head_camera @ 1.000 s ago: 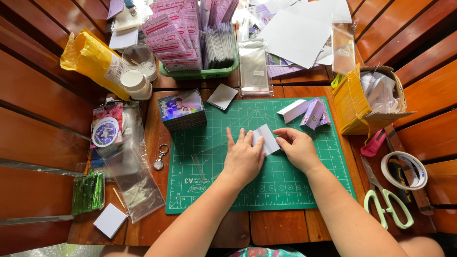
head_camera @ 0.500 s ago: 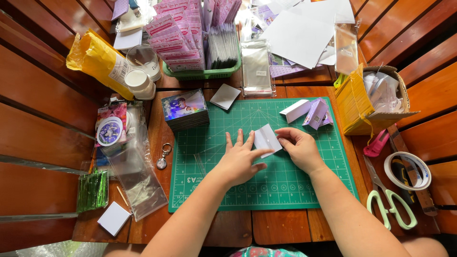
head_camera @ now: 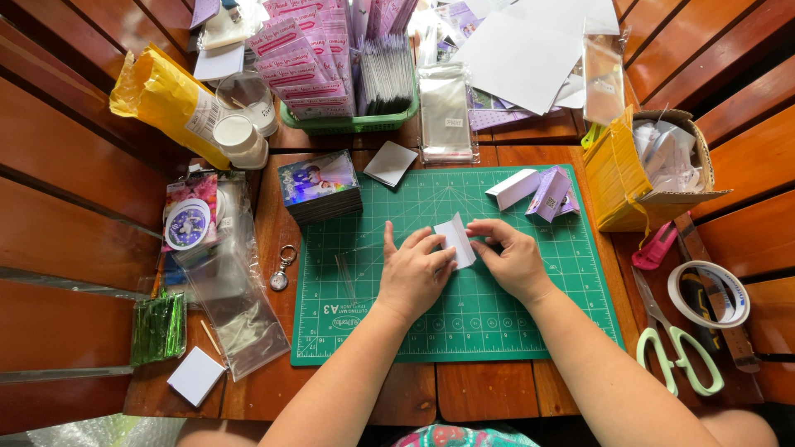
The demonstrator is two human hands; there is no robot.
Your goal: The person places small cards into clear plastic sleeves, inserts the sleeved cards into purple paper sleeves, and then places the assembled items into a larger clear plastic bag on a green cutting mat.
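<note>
Here, in the head view, we see both hands working at the middle of a green cutting mat (head_camera: 464, 323) that lies on a slatted wooden surface (head_camera: 74, 157). The left hand (head_camera: 411, 275) rests palm down on the mat, fingers (head_camera: 429, 245) spread slightly, their tips pressing the left edge of a small white folded card (head_camera: 456, 240). The right hand (head_camera: 513, 258) meets it from the right; its thumb and forefinger close on the card's right edge, the remaining fingers curled under. The card stands partly raised off the mat, between the two hands.

We judge the card to be light, thin and fairly stiff: it should hold a crease but dent or bend under hard pressure. It is best held by its edges, near the fold, with fingertip pressure only.

On the far part of the mat lie a white folded box (head_camera: 513, 189) and, just beside it, purple folded pieces (head_camera: 550, 194). Far left of the mat sits a stack of printed cards (head_camera: 319, 186). To the right are a yellow-wrapped cardboard box (head_camera: 642, 170), a tape roll (head_camera: 708, 294) and green-handled scissors (head_camera: 679, 356). Near left lie clear plastic sleeves (head_camera: 232, 306).
</note>
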